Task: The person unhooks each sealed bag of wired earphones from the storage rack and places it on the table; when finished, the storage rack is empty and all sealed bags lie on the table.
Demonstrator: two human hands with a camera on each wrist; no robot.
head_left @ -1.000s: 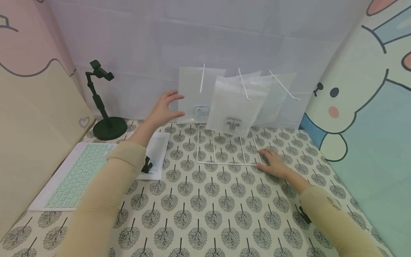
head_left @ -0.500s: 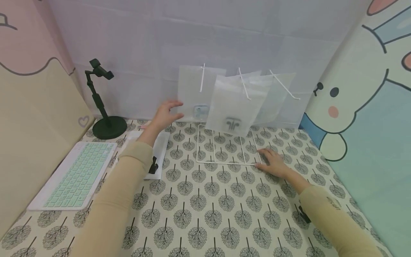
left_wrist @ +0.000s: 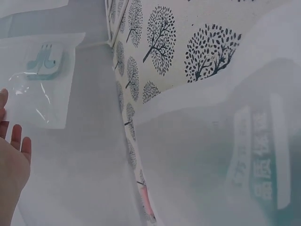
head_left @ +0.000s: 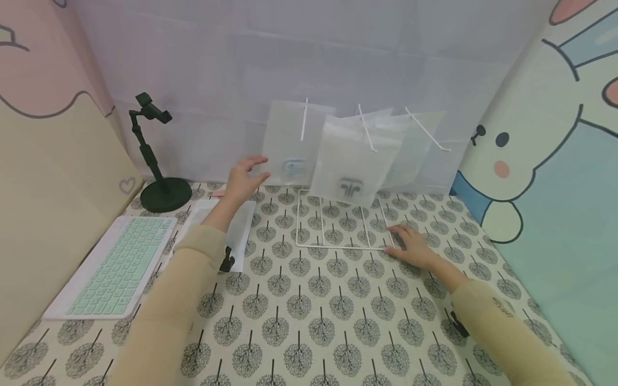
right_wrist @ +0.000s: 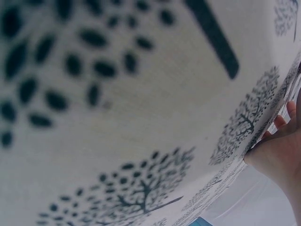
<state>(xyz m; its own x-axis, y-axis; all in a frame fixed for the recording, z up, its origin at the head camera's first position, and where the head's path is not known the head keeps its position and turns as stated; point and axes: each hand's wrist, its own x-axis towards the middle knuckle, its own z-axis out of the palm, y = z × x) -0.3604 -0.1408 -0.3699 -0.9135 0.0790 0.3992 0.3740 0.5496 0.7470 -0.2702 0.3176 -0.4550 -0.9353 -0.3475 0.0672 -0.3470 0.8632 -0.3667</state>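
In the head view a white wire rack (head_left: 347, 247) stands at the back, with translucent bags on its hooks. The left bag (head_left: 282, 128) hangs tilted and shows a flat item with an earphone outline (left_wrist: 45, 61) in the left wrist view. At that bag's left edge is my left hand (head_left: 243, 179), thumb and fingers spread apart; contact with the bag is uncertain. My right hand (head_left: 411, 247) rests on the table, fingertips at the rack base's front right corner. A dark earphone shape shows low in the middle bag (head_left: 359, 155); behind it hangs another bag (head_left: 425, 139).
Left of the rack a translucent bag (head_left: 241, 225) lies on the tree-patterned cloth, partly under my left arm. Beyond it lies a small pink object (head_left: 216, 193). A green-and-white keyboard (head_left: 116, 268) and a dark green stand (head_left: 166, 194) are at the left.
My left hand has moved left and down. The left bag's lower part has swung left over the last half second. My right hand has not moved.
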